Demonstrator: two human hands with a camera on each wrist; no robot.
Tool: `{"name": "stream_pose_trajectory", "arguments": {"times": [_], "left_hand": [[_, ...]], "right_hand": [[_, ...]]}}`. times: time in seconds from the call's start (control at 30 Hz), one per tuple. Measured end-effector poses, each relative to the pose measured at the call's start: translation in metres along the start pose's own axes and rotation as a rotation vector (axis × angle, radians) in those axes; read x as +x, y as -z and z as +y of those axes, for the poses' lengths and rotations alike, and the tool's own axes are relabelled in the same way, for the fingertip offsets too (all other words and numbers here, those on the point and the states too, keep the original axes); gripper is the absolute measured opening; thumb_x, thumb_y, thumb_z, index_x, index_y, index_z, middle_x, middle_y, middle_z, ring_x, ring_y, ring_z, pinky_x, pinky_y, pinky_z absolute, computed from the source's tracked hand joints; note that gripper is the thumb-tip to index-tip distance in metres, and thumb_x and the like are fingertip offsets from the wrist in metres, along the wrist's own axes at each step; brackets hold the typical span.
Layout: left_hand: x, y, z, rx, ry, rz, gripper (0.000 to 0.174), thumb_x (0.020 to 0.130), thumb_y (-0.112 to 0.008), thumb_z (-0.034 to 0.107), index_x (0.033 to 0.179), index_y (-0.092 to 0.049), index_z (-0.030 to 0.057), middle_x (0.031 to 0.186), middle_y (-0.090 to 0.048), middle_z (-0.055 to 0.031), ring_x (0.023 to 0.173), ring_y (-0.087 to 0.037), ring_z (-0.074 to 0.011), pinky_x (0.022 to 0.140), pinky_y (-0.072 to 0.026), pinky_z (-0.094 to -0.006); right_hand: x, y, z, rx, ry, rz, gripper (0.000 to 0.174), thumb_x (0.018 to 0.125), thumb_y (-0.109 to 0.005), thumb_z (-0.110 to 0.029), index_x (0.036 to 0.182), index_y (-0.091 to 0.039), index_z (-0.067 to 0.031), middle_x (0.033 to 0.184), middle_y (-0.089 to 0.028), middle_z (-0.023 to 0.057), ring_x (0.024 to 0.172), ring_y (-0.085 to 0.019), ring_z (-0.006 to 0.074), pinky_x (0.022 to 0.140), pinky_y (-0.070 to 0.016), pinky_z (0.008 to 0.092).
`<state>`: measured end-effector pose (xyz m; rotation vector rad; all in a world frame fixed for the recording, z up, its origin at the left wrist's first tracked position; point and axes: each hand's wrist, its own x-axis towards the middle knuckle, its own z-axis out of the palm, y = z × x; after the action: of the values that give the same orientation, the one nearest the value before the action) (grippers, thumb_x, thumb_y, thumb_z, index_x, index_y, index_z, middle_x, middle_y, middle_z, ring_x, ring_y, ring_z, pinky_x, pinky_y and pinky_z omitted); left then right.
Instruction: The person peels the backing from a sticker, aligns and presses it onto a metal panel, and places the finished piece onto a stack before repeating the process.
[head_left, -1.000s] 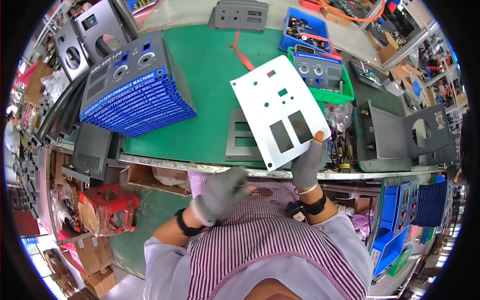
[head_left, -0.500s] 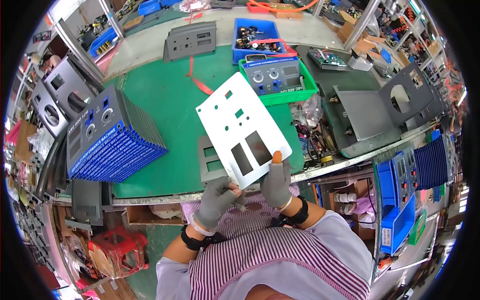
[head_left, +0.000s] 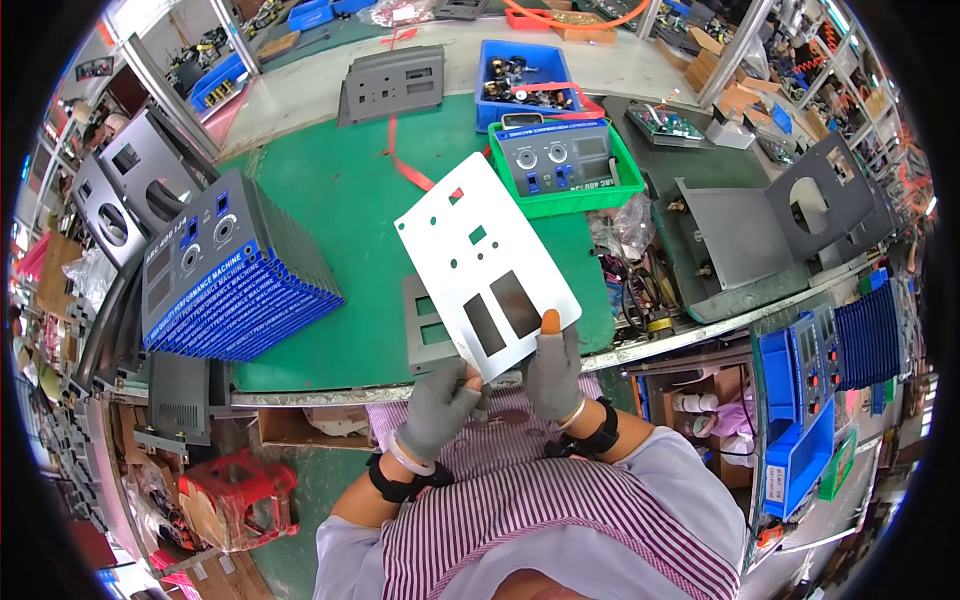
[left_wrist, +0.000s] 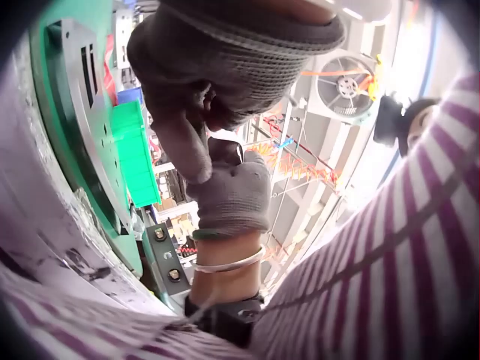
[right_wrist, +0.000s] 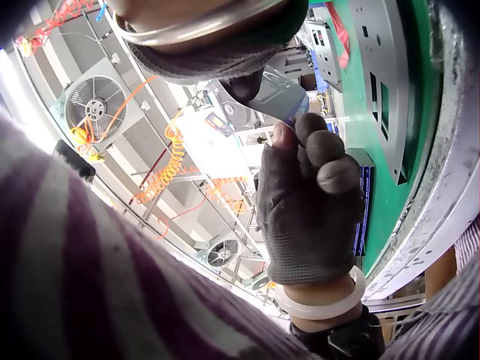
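Both gloved hands hold a thin white panel (head_left: 480,240) with round and square holes and two large rectangular windows, tilted above the green mat (head_left: 300,140). My left hand (head_left: 437,408) pinches its lower corner between thumb and fingers. At the lower right corner, my right hand (head_left: 552,375) grips it, thumb on the face and fingers behind. From the right wrist, the panel's glossy underside (right_wrist: 281,94) shows between the hands. A grey metal plate (head_left: 425,350) with window cut-outs lies on the mat, partly hidden behind the panel.
Blue-edged printed front panels (head_left: 235,275) stand stacked on the left. A green tray (head_left: 625,185) holds another front panel; a blue bin (head_left: 490,110) of small parts sits behind it. Grey plates (head_left: 390,85) lie at the back, bent metal housings (head_left: 735,235) at right. The bench edge (head_left: 640,345) runs in front.
The left hand has come up from below the bench edge and taken hold of the panel's lower corner. The right hand keeps its grip. The head view has shifted.
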<state>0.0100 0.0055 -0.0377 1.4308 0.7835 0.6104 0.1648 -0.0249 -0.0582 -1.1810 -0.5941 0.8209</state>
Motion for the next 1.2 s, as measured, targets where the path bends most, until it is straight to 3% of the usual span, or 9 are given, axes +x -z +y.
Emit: {"name": "stream_pose_trajectory", "arguments": {"times": [0.23,0.27,0.33,0.47,0.67,0.77,0.83,1.07,1.2], "left_hand": [[-0.023,0.051,-0.008,-0.381,0.085,0.335,0.024,0.093,-0.045,0.021,0.104,-0.046,-0.0005,0.068,-0.052,-0.0056,0.050,-0.052,-0.0136,0.042,-0.0439,-0.0250],[-0.032,0.063,-0.013,-0.419,0.108,0.385,0.021,0.094,-0.043,0.022,0.098,-0.046,0.0009,0.067,-0.049,-0.0052,0.050,-0.051,-0.0135,0.043,-0.0430,-0.0247],[-0.056,0.096,-0.038,-0.261,0.114,0.412,0.024,0.093,-0.044,0.026,0.093,-0.046,0.0025,0.068,-0.047,-0.0030,0.052,-0.050,-0.0130,0.044,-0.0409,-0.0242],[-0.130,0.155,-0.094,-0.636,0.403,0.405,0.020,0.086,-0.056,0.026,0.087,-0.050,0.0070,0.068,-0.053,-0.0037,0.054,-0.053,-0.0134,0.045,-0.0415,-0.0244],[-0.238,0.208,-0.199,-0.385,0.645,0.642,0.014,0.084,-0.056,0.021,0.080,-0.052,0.0083,0.062,-0.050,-0.0037,0.048,-0.049,-0.0147,0.039,-0.0375,-0.0276],[-0.268,0.246,-0.296,-0.288,0.805,0.826,0.015,0.084,-0.051,0.013,0.089,-0.055,-0.0003,0.074,-0.059,-0.0124,0.056,-0.060,-0.0225,0.046,-0.0498,-0.0344],[-0.229,0.229,-0.256,0.183,0.904,0.918,0.019,0.083,-0.049,0.012,0.091,-0.057,-0.0030,0.077,-0.060,-0.0162,0.057,-0.062,-0.0233,0.048,-0.0512,-0.0346],[-0.147,0.206,-0.218,0.873,0.965,0.655,0.037,0.079,-0.058,0.024,0.108,-0.048,0.0034,0.104,-0.059,-0.0258,0.102,-0.053,-0.0419,0.085,-0.0434,-0.0451],[-0.116,0.159,-0.158,0.958,0.318,0.398,0.024,0.084,-0.054,0.026,0.084,-0.058,0.0023,0.082,-0.061,-0.0216,0.075,-0.058,-0.0394,0.065,-0.0448,-0.0463]], "right_hand": [[0.008,0.005,-0.033,-0.190,-0.102,0.004,0.029,0.090,-0.037,-0.007,0.112,-0.045,0.0106,0.104,-0.054,0.0207,0.087,-0.058,0.0271,0.073,-0.0499,0.0356],[0.011,0.000,-0.046,-0.022,-0.058,-0.046,0.035,0.094,-0.037,-0.028,0.106,-0.051,0.0020,0.091,-0.061,0.0099,0.078,-0.062,0.0163,0.067,-0.0512,0.0279],[0.021,0.018,-0.037,-0.148,0.060,-0.040,0.036,0.092,-0.040,-0.028,0.102,-0.055,0.0027,0.091,-0.063,0.0110,0.077,-0.063,0.0166,0.067,-0.0513,0.0274],[0.027,0.025,-0.050,0.084,-0.212,-0.074,0.043,0.090,-0.044,-0.035,0.093,-0.061,0.0042,0.087,-0.065,0.0128,0.074,-0.064,0.0181,0.067,-0.0515,0.0270],[0.038,0.040,-0.039,0.063,-0.177,-0.070,0.039,0.091,-0.045,-0.030,0.110,-0.051,0.0032,0.096,-0.062,0.0128,0.080,-0.063,0.0185,0.068,-0.0517,0.0279],[0.039,0.039,-0.041,-0.014,-0.117,-0.130,0.040,0.092,-0.041,-0.030,0.112,-0.050,0.0032,0.099,-0.061,0.0122,0.084,-0.062,0.0169,0.071,-0.0509,0.0274],[0.036,0.032,-0.040,-0.009,-0.127,-0.084,0.040,0.093,-0.039,-0.031,0.113,-0.050,0.0029,0.100,-0.060,0.0120,0.086,-0.061,0.0166,0.071,-0.0506,0.0277],[0.032,0.035,-0.031,0.025,-0.089,-0.087,0.045,0.095,-0.034,-0.033,0.114,-0.051,0.0038,0.107,-0.059,0.0132,0.094,-0.060,0.0197,0.080,-0.0491,0.0318],[0.027,0.026,-0.021,-0.024,-0.002,0.020,0.046,0.093,-0.041,-0.038,0.116,-0.048,0.0011,0.104,-0.057,0.0074,0.092,-0.058,0.0156,0.080,-0.0477,0.0301]]}}
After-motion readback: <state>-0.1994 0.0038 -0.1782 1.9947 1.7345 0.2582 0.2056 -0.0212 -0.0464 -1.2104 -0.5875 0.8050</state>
